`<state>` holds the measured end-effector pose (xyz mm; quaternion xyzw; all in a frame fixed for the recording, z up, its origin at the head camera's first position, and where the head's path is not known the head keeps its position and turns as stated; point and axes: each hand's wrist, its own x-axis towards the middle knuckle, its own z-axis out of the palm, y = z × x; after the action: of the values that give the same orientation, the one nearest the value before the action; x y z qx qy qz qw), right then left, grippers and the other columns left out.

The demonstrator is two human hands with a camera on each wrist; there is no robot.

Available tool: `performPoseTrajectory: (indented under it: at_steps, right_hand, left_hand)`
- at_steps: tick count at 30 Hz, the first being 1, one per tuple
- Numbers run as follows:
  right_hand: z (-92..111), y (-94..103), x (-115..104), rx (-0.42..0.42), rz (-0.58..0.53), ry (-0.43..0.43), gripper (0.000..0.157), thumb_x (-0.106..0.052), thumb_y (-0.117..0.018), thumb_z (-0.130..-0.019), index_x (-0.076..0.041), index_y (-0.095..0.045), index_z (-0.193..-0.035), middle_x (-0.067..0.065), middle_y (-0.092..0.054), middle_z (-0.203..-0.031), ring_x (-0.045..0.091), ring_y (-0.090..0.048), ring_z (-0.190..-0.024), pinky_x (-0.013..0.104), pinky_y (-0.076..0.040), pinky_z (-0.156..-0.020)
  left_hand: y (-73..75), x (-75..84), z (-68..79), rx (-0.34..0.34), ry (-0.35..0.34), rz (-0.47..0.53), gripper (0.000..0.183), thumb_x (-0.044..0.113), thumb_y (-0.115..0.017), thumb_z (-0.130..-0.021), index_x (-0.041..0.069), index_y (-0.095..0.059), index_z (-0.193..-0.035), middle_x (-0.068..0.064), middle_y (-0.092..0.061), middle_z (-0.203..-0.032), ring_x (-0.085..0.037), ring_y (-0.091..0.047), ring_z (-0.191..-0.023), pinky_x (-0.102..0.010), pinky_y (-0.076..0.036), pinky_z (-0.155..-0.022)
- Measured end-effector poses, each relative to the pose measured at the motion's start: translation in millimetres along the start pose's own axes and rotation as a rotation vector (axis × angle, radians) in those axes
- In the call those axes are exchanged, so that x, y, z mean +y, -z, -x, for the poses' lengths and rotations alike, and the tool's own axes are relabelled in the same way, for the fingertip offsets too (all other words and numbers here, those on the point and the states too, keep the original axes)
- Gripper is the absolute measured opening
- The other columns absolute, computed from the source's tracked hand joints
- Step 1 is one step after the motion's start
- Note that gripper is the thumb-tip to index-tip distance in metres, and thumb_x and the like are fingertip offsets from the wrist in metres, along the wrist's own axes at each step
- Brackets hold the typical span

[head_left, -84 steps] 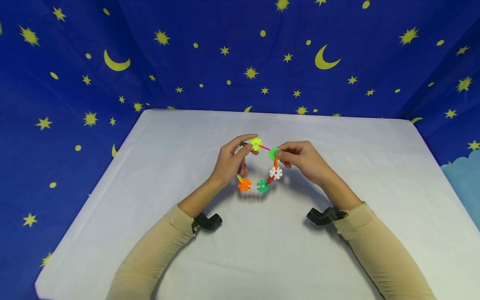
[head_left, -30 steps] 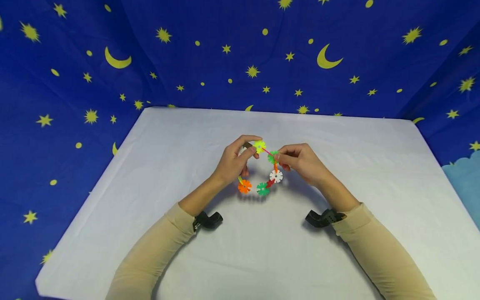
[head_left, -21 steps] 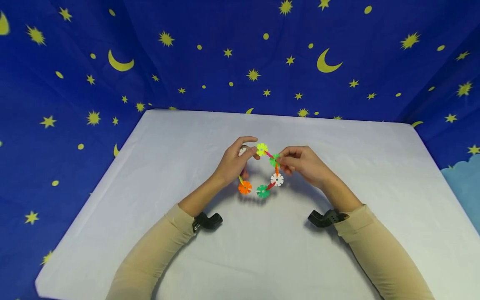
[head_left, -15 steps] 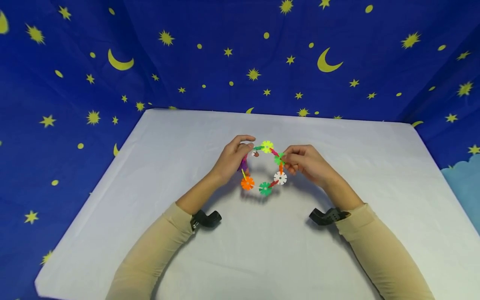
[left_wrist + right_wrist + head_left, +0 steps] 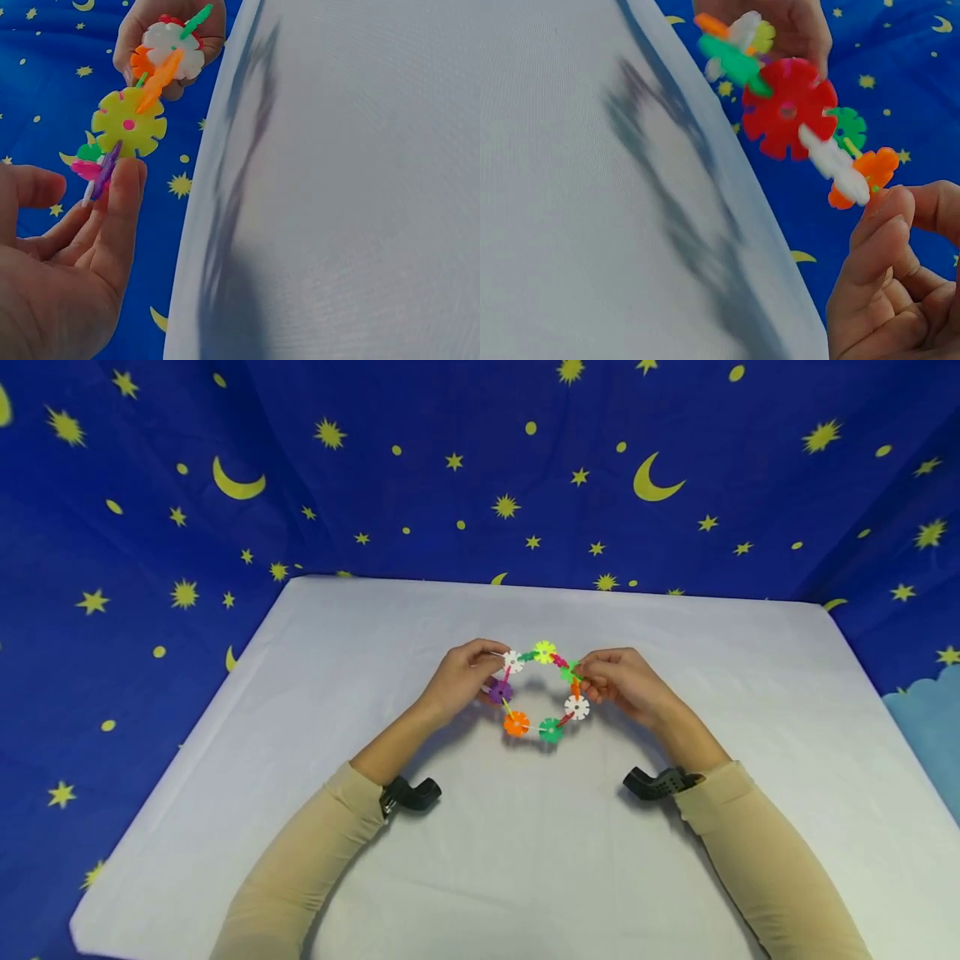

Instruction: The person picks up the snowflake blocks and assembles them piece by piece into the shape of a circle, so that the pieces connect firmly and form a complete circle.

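A ring of flower-shaped interlocking plastic discs (image 5: 516, 724), in several colours, hangs between both hands over the table. My right hand (image 5: 626, 683) pinches its light green disc between thumb and fingertips. At the ring's left side, my left hand (image 5: 459, 677) has its fingers loosely extended by the white disc (image 5: 513, 661) and purple disc (image 5: 500, 692). In the left wrist view the thumb stands apart, while the other fingertips (image 5: 129, 176) touch the discs near a purple one (image 5: 106, 171). The right wrist view shows the right fingertips (image 5: 889, 206) at an orange disc (image 5: 879, 169).
A white-covered table (image 5: 525, 860) lies beneath, with the ring's shadow on it. Blue cloth (image 5: 420, 410) with yellow moons and stars hangs behind and at the sides. Black wrist mounts (image 5: 412, 795) stick out from both sleeves.
The ring has shifted right with my right hand. My left hand has loosened and stays back to the left, so the white and purple discs it had covered now show.
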<state>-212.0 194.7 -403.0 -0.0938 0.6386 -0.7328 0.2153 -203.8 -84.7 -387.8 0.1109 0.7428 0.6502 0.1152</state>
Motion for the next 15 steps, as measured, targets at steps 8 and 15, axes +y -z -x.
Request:
performPoseTrajectory:
  at_steps: [8,15]
  right_hand:
    - [-3.6,7.7,6.5,0.042,0.098,-0.027,0.029,-0.008,-0.062,-0.093,0.018,-0.06,-0.105,0.01,-0.064,-0.073,0.013,-0.058,-0.059,0.024,-0.051,-0.054]
    - [-4.7,10.0,11.0,0.095,0.174,-0.037,0.031,-0.01,-0.064,-0.092,0.018,-0.061,-0.106,0.011,-0.063,-0.073,0.013,-0.057,-0.058,0.024,-0.051,-0.053]
  left_hand:
    - [-0.4,-4.9,-1.2,-0.072,0.082,-0.064,0.032,0.019,-0.057,-0.096,0.007,-0.059,-0.126,-0.011,-0.064,-0.108,-0.03,-0.066,-0.078,-0.044,-0.057,-0.066]
    - [0.4,-10.0,-2.3,-0.131,0.114,-0.089,0.034,0.023,-0.057,-0.096,0.009,-0.059,-0.127,-0.011,-0.065,-0.104,-0.028,-0.067,-0.077,-0.043,-0.057,-0.069]
